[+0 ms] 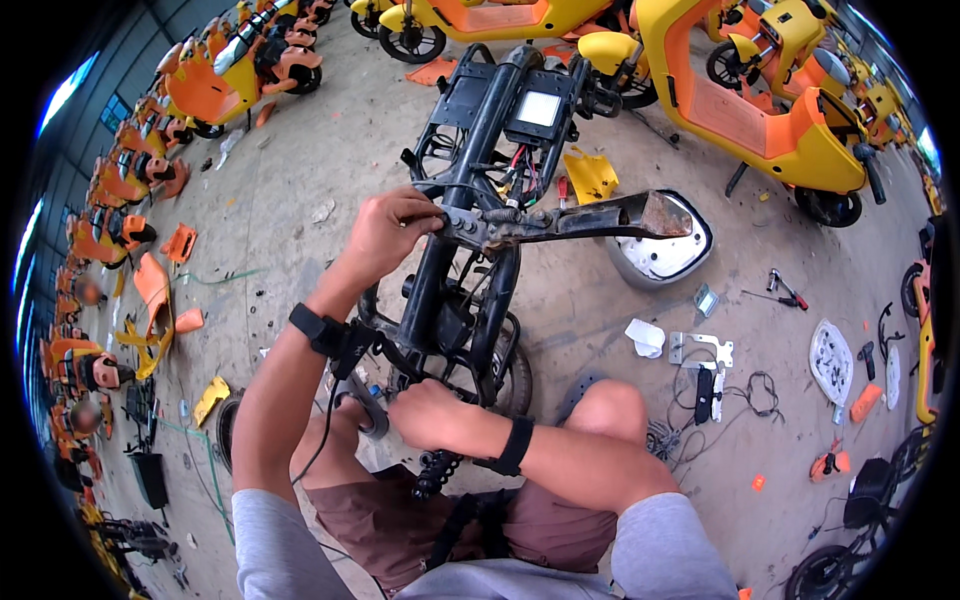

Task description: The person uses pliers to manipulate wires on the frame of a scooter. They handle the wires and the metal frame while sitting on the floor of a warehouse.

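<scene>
A stripped black scooter frame [425, 300] lies in front of my knees. Across it sits a black kickstand [590, 222] with a spring, a bolted bracket and a rusty, worn foot pointing right. My left hand [388, 235] reaches over the frame, its thumb and fingers pinched at the bracket's left end; whatever is between the fingertips is too small to name. Lower down, my right hand [425, 412] is closed beside the frame tubes near a wheel [515, 375]. Its fingers are turned away, so what they hold, if anything, is hidden.
A white-lined grey seat [650, 255], a yellow panel [592, 177] and a red-handled screwdriver [563, 191] lie beyond the kickstand. Pliers [790, 292], a metal bracket plate [700, 350] and cables [755, 395] lie at right. Yellow-orange scooters [740, 110] stand around.
</scene>
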Demonstrator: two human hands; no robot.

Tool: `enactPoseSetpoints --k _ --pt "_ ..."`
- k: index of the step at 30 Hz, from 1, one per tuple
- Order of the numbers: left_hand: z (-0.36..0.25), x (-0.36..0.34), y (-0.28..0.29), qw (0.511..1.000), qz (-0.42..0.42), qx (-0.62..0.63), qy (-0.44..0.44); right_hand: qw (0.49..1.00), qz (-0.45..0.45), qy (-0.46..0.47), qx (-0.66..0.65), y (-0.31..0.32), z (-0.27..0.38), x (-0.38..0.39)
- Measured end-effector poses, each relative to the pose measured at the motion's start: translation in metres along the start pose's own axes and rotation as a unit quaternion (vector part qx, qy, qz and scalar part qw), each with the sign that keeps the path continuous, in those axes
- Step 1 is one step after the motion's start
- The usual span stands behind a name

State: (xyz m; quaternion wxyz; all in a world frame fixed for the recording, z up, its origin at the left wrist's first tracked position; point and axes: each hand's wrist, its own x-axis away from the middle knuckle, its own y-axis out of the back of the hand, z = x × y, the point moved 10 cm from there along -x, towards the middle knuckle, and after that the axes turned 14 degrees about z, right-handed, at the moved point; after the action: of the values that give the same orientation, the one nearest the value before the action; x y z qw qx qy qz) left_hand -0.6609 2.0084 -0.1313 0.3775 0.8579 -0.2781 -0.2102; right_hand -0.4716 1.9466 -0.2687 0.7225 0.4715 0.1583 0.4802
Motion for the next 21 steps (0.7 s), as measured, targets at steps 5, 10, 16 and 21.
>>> enactPoseSetpoints --k 5,10,16,21 --pt "0.008 -0.002 -0.004 0.998 0.04 0.036 0.033 1.0 0.013 -0.001 0.002 0.0 -0.002 0.001" --pt "0.024 0.005 -0.008 0.989 -0.021 0.071 0.128 1.0 -0.007 -0.007 0.002 -0.001 -0.006 0.003" --pt "0.001 -0.005 -0.004 1.0 -0.006 -0.006 0.019 1.0 -0.024 0.003 0.002 0.003 0.0 0.009" --pt "0.007 -0.003 -0.007 0.997 0.019 -0.03 0.068 1.0 -0.024 -0.004 0.004 0.006 -0.001 0.014"
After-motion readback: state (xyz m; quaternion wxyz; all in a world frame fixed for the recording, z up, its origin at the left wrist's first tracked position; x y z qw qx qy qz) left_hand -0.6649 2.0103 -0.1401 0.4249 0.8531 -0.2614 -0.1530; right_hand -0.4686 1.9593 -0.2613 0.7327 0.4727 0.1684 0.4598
